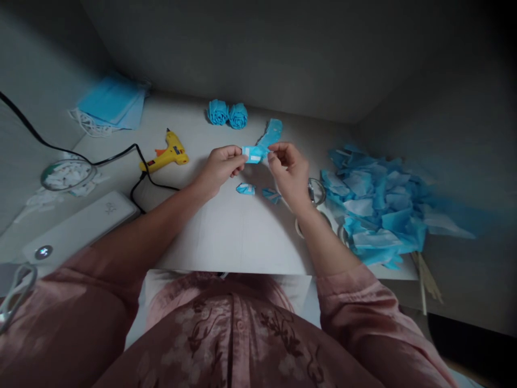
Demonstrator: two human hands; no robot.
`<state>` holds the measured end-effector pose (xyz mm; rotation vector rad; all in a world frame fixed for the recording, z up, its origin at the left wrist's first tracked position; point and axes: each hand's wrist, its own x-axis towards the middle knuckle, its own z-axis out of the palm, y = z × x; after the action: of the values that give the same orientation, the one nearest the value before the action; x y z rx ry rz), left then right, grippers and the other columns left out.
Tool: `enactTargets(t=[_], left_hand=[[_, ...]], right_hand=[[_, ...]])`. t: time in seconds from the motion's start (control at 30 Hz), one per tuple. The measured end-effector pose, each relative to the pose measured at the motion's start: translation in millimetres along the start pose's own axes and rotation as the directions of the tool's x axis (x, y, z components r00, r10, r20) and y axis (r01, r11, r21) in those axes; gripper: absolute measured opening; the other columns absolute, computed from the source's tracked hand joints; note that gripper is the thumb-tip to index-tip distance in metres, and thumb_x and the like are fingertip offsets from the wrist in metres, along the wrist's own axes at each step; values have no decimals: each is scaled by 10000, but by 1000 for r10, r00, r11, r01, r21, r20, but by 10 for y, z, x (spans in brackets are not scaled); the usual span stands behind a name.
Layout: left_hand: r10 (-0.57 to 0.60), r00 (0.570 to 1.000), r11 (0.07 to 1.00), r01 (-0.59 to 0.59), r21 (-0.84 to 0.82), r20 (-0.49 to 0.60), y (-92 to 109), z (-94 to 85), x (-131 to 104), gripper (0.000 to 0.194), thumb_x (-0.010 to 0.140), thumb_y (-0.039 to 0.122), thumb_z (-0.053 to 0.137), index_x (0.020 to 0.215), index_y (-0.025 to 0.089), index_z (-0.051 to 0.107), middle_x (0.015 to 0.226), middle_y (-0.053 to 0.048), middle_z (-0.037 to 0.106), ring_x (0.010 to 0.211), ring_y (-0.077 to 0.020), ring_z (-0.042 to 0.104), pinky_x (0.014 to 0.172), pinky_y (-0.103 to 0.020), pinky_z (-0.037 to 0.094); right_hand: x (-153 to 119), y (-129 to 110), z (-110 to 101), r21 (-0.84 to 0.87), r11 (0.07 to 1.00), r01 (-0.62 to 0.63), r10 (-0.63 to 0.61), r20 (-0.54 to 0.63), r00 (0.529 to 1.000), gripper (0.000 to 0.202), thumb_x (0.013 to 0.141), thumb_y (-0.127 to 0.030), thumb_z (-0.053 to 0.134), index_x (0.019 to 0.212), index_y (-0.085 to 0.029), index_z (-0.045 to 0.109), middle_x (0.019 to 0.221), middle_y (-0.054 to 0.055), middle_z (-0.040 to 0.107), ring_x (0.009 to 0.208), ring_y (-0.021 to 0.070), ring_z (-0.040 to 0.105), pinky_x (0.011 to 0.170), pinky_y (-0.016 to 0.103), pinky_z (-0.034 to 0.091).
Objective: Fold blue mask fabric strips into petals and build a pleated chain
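Note:
Between my two hands, above the white table, is a small blue fabric piece (253, 154) with white strips on it. My left hand (223, 166) pinches its left end between thumb and fingers. At the right end, the fingers of my right hand (290, 171) are closed on it. A longer blue strip (273, 132) lies just behind the piece. Below my hands are two small folded blue pieces, one on the left (245, 188) and another (271, 194) partly beside my right wrist. Two blue rolled fabric roses (218, 112) sit farther back.
A yellow glue gun (169, 153) with a black cord lies left. Blue face masks (111, 101) are stacked at the back left. A round container of white scraps (68, 175) and a white device (81, 229) stand left. Tape rolls (316, 191) and a blue fabric heap (375, 196) lie right.

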<state>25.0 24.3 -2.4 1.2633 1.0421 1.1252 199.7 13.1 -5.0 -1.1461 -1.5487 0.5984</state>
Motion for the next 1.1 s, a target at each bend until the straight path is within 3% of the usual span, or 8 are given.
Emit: enactTargets(t=[0.17,0.33,0.57,0.8,1.1], left_hand=[[-3,1000,1000,4,18,-24,46,45,-30,218,816,147,602,616,168,518,567,34,530,505,-55,436,503,-192,334],[13,1000,1000,-13,13,-5,15,45,-31,173,807,158,614,653,166,537,584,34,545,512,-54,448,511,-186,345],[42,998,999,-43,30,53,-39,27,-12,145,795,213,636,679,168,562,597,36,550,521,-57,446,511,-189,346],[31,997,999,-32,24,68,-12,21,-25,172,799,217,637,667,170,539,594,37,539,521,-56,446,504,-185,342],[-1,995,999,4,-34,103,-13,18,-30,197,810,199,622,645,166,519,608,31,533,527,-51,448,511,-173,351]], right_hand=[[-70,-45,25,-189,974,129,-111,99,989,144,888,-263,573,833,-195,688,839,24,705,791,154,623,792,303,489],[-69,15,35,-228,968,102,-79,108,991,162,900,-264,586,909,-199,734,897,39,731,807,162,638,782,312,493],[-66,-24,36,-190,980,52,-29,122,992,163,876,-300,622,812,-180,712,800,22,703,727,143,603,723,290,457],[-41,-37,33,-31,998,-56,60,153,986,175,855,-307,616,750,-174,661,676,-16,606,641,118,515,639,269,385],[-45,-33,30,31,996,-85,78,175,982,195,855,-339,611,772,-172,668,699,-14,615,653,119,516,662,271,403]])
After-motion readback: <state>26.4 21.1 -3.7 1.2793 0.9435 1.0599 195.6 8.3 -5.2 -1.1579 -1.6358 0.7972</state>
